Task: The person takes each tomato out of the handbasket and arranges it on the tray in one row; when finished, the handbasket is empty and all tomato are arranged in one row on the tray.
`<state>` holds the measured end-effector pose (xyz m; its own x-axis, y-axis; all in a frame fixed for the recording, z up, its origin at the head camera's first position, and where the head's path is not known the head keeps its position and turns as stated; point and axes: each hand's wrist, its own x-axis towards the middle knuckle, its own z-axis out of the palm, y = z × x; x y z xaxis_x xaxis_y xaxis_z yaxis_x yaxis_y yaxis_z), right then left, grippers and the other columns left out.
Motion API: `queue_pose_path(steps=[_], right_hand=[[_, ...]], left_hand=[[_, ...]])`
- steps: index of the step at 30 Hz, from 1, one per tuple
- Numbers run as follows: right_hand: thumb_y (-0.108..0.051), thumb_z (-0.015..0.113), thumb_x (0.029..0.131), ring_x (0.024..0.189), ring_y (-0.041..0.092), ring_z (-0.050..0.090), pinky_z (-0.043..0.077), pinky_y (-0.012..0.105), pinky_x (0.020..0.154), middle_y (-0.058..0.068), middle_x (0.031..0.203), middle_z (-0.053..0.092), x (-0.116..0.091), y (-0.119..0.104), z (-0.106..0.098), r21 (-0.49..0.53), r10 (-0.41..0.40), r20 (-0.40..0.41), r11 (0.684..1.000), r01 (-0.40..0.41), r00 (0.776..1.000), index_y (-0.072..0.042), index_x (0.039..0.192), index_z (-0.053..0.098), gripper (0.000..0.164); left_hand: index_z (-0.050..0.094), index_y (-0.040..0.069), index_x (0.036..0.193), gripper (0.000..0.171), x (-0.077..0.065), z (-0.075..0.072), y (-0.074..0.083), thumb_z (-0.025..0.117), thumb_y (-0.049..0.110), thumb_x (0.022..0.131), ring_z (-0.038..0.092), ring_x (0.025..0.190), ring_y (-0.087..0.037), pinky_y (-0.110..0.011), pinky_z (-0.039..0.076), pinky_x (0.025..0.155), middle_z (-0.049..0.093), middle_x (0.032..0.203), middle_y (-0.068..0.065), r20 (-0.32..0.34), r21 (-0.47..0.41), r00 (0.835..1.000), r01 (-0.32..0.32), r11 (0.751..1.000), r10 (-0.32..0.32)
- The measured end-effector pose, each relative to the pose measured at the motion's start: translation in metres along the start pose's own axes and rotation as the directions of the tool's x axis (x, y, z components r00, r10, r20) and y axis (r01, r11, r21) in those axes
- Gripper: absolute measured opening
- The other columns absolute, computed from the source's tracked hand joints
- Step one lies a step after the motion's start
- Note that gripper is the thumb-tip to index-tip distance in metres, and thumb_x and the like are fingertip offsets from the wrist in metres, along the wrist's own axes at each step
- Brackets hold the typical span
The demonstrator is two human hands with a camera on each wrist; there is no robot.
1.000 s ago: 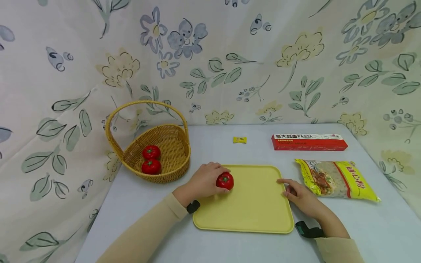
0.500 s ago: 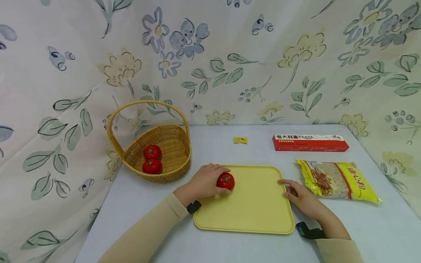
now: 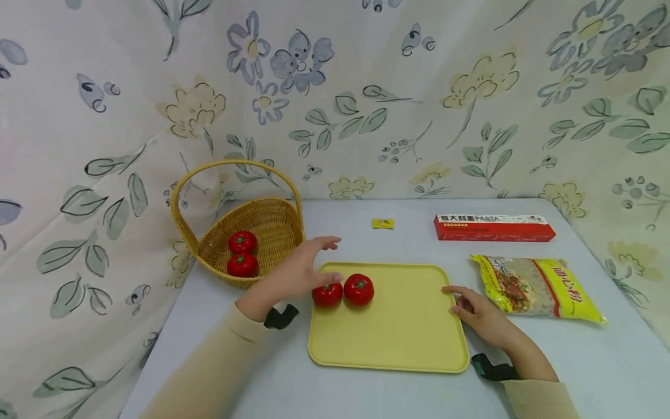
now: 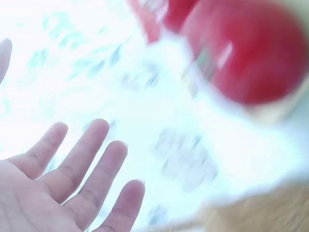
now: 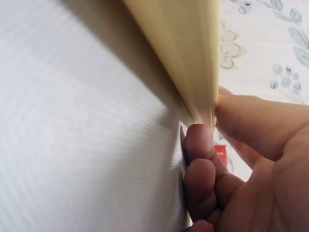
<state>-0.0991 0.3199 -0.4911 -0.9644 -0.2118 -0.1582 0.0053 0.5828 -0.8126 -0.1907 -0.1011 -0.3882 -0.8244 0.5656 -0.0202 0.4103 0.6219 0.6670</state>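
On the yellow tray (image 3: 387, 337) two red tomatoes sit side by side near its upper left: the right tomato (image 3: 359, 290) and the left tomato (image 3: 327, 297). My left hand (image 3: 288, 273) hovers at the tray's left edge with nothing in its grasp; its thumb overlaps the left tomato in the head view. Spread fingers (image 4: 87, 179) show in the left wrist view, beside a blurred red tomato (image 4: 256, 53). My right hand (image 3: 484, 317) pinches the tray's right rim (image 5: 193, 58), thumb on one side and curled fingers on the other.
Behind my left hand stands a wicker basket (image 3: 277, 233) with a tall handle, holding two tomatoes (image 3: 242, 265). A small yellow packet (image 3: 383, 223), a red pasta box (image 3: 494, 228) and a yellow pasta bag (image 3: 539, 288) lie behind and right of the tray.
My left hand has let go of the right tomato and moved left and up, its fingers spreading. The left tomato, hidden before, now shows. My right hand stays at the rim.
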Motion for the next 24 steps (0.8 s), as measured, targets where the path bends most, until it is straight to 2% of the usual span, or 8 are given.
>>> queue_pose_path(steps=[3, 7, 9, 12, 15, 18, 24], right_hand=[[-0.013, 0.064, 0.105, 0.083, 0.02, 0.048, 0.041, 0.026, 0.065, 0.008, 0.094, 0.049, 0.0, -0.002, -0.001, -0.002, 0.019, 0.0, 1.0, -0.019, 1.0, -0.004, 0.148, 0.051, 0.046], [-0.013, 0.065, 0.105, 0.085, 0.021, 0.048, 0.042, 0.026, 0.066, 0.009, 0.095, 0.05, 0.001, -0.003, 0.0, 0.013, 0.031, 0.006, 0.999, -0.031, 0.999, -0.004, 0.149, 0.05, 0.047], [-0.013, 0.065, 0.105, 0.086, 0.022, 0.049, 0.042, 0.026, 0.067, 0.009, 0.095, 0.05, 0.001, -0.003, 0.0, 0.017, 0.036, 0.009, 0.999, -0.036, 0.999, -0.004, 0.149, 0.05, 0.047], [-0.013, 0.065, 0.105, 0.086, 0.022, 0.048, 0.042, 0.026, 0.067, 0.009, 0.095, 0.05, 0.001, -0.002, 0.001, 0.016, 0.043, 0.009, 0.999, -0.043, 0.999, -0.005, 0.149, 0.05, 0.048], [-0.014, 0.065, 0.105, 0.086, 0.022, 0.048, 0.042, 0.026, 0.067, 0.009, 0.095, 0.049, 0.0, -0.001, 0.002, 0.013, 0.045, 0.006, 0.999, -0.045, 0.999, -0.005, 0.15, 0.05, 0.048], [-0.015, 0.065, 0.105, 0.086, 0.022, 0.048, 0.042, 0.026, 0.067, 0.009, 0.095, 0.049, 0.0, -0.001, 0.002, 0.014, 0.046, 0.006, 0.999, -0.046, 0.999, -0.005, 0.15, 0.05, 0.048], [-0.016, 0.066, 0.105, 0.085, 0.022, 0.048, 0.041, 0.026, 0.066, 0.009, 0.094, 0.048, 0.0, 0.0, 0.002, 0.014, 0.05, 0.008, 0.999, -0.05, 0.999, -0.006, 0.151, 0.05, 0.05]], left_hand=[[0.047, 0.018, 0.156, 0.073, -0.008, -0.035, -0.005, 0.079, 0.04, 0.095, 0.041, 0.144, -0.031, -0.055, 0.037, 0.118, 0.049, 0.154, -0.005, -0.076, -0.02, 0.997, 0.004, 1.0, -0.006], [0.051, 0.011, 0.152, 0.067, -0.016, -0.078, -0.026, 0.077, 0.039, 0.097, 0.038, 0.148, -0.035, -0.057, 0.031, 0.12, 0.047, 0.156, -0.011, -0.166, 0.0, 0.985, 0.05, 0.999, -0.049], [0.049, 0.008, 0.153, 0.069, -0.018, -0.093, -0.042, 0.075, 0.041, 0.098, 0.037, 0.148, -0.038, -0.059, 0.029, 0.12, 0.045, 0.157, -0.015, -0.185, -0.001, 0.979, 0.085, 0.996, -0.084], [0.042, 0.005, 0.157, 0.075, -0.018, -0.108, -0.067, 0.071, 0.045, 0.1, 0.036, 0.148, -0.041, -0.061, 0.029, 0.12, 0.043, 0.159, -0.02, -0.19, -0.015, 0.971, 0.146, 0.989, -0.147], [0.037, 0.0, 0.158, 0.079, -0.018, -0.113, -0.088, 0.069, 0.044, 0.102, 0.035, 0.148, -0.043, -0.061, 0.029, 0.119, 0.04, 0.159, -0.024, -0.174, -0.02, 0.967, 0.184, 0.983, -0.185], [0.038, -0.003, 0.157, 0.078, -0.021, -0.108, -0.103, 0.071, 0.042, 0.101, 0.035, 0.148, -0.045, -0.062, 0.03, 0.119, 0.039, 0.159, -0.027, -0.151, 0.004, 0.967, 0.206, 0.979, -0.203], [0.043, 0.0, 0.154, 0.079, -0.033, -0.086, -0.118, 0.076, 0.043, 0.097, 0.049, 0.127, -0.047, -0.063, 0.049, 0.102, 0.044, 0.141, -0.032, -0.129, 0.168, 0.959, 0.272, 0.947, -0.253]])
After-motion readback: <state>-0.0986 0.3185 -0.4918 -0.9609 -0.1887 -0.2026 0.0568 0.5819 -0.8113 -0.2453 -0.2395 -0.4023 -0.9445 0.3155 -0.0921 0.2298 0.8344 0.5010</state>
